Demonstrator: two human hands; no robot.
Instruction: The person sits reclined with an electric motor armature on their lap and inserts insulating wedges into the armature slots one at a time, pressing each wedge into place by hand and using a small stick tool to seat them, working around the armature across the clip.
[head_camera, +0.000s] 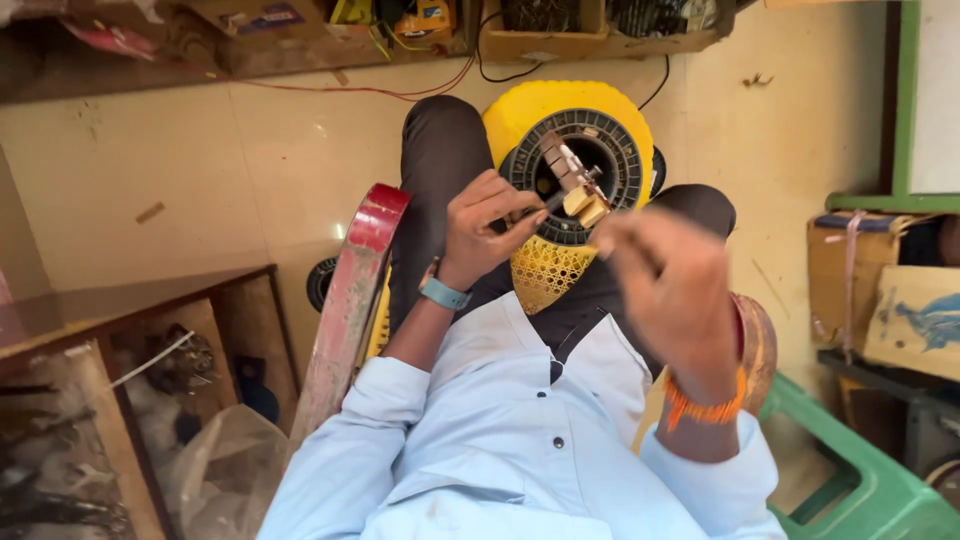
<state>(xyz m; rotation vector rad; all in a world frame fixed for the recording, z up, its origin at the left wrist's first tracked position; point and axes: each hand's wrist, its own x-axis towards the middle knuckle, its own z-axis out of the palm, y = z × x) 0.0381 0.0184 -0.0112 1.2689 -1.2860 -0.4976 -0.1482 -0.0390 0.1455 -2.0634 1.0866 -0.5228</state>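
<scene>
My left hand (488, 228) is closed around a thin dark tool whose tip reaches toward a small motor armature (568, 172) with copper windings. That part is held up above my lap. My right hand (668, 282) is blurred and closed on its lower end, near two small tan pieces (586, 205). A blue band sits on my left wrist and orange threads circle my right wrist. Behind the hands, between my knees, lies a round yellow plastic housing (570, 130) with a black ringed centre.
A red curved metal piece (350, 290) leans by my left leg. A glass-topped wooden case (120, 400) with parts stands at left. A green plastic stool (860, 480) and wooden boxes (880, 280) are at right. A cluttered shelf (300, 30) with wires runs along the top.
</scene>
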